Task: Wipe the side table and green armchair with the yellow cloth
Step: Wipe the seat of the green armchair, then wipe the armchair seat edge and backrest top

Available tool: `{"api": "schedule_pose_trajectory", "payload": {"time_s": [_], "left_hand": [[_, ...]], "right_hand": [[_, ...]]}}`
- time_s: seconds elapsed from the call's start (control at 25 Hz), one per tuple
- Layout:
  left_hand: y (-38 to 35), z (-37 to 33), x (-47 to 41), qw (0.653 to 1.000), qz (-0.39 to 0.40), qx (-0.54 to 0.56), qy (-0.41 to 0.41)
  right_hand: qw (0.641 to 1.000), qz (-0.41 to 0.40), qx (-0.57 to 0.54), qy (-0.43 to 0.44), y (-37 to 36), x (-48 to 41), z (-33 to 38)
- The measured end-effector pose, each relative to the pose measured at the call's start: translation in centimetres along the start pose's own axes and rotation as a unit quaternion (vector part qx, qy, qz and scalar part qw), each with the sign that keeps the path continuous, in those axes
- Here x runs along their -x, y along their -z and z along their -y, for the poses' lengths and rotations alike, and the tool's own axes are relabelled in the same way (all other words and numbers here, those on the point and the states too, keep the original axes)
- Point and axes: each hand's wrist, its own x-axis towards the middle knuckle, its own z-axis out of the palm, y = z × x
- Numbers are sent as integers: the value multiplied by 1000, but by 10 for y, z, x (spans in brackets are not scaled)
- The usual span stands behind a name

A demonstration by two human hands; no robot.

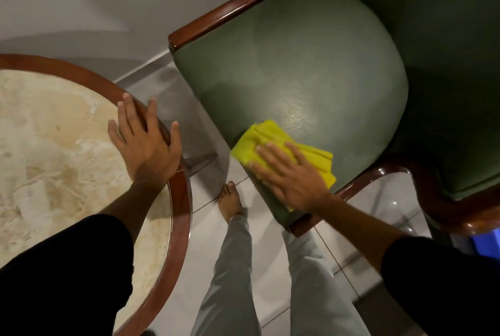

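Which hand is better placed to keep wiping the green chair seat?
The right hand: it lies flat on the yellow cloth at the seat's front edge. The left hand rests on the side table rim, away from the cloth.

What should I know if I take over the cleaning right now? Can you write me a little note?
Left hand: flat and open, resting on the wooden rim of the side table, holding nothing.
Right hand: palm down, fingers spread, pressing the yellow cloth onto the seat.
The cloth lies folded at the front edge of the green armchair seat, near its front left corner.
Done: wiping of the seat is under way; whether the table has been wiped cannot be told.
Left: the rest of the seat, the backrest and the wooden arms; check the table top too.
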Motion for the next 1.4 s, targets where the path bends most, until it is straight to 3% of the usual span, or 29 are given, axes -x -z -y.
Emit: {"api": "schedule_pose_trajectory", "payload": {"time_s": [0.08, 0.16, 0.2, 0.28, 0.32, 0.36, 0.4, 0.44, 0.6, 0.72, 0.76, 0.92, 1.04, 1.12, 1.2, 1.28, 1.36, 1.4], "left_hand": [[0, 0, -1, 1000, -3, -5, -3], [-1, 0, -1, 1000, -12, -5, -5], [-1, 0, 0, 1000, -17, -5, -5], [-2, -1, -1, 1000, -22, -2, -6], [-2, -1, -2, 1000, -20, -4, -3], [-2, -2, -1, 1000, -18, -8, 1], [-2, -2, -1, 1000, -17, -12, 2], [-2, -2, 0, 1000, -17, -14, 1], [1, -2, -1, 1000, -7, -4, -4], [-1, -2, 2, 1000, -17, -23, -6], [-1, -2, 2, 1000, -14, -24, -6], [-2, 0, -1, 999, 7, -28, -12], [1, -1, 1, 1000, 15, -24, -3], [13, -12, -2, 1000, 13, -7, 10], [25, -35, -3, 995, 43, 65, -61], [30, -65, 0, 957, 148, 199, -148], [31, -93, 1, 913, 260, 296, -110], [30, -101, -4, 900, 286, 325, -49]], "right_hand": [[993, -45, -22, -103, 3, -10, -43], [949, -69, -68, -301, 9, -21, -82], [898, -72, -100, -422, 11, -18, -96], [743, -90, -172, -640, 8, -3, -101], [669, -96, -199, -710, 8, 0, -89], [619, -101, -222, -746, 8, -1, -71], [597, -105, -230, -761, 10, -8, -52], [603, -97, -220, -761, 12, -16, -37], [734, -56, -168, -655, 21, -46, -69], [768, -89, -185, -607, 31, -103, -129], [796, -90, -192, -567, 37, -131, -131], [924, -73, -150, -345, 54, -201, -54], [987, -30, -89, -128, 42, -133, -1], [992, -29, -100, -76, 42, -78, 6], [967, -54, -153, -198, 51, -41, 11], [897, -48, -200, -391, 61, -23, 15], [823, 13, -274, -497, 67, -14, 8], [781, 46, -340, -522, 69, -12, 1]]}}
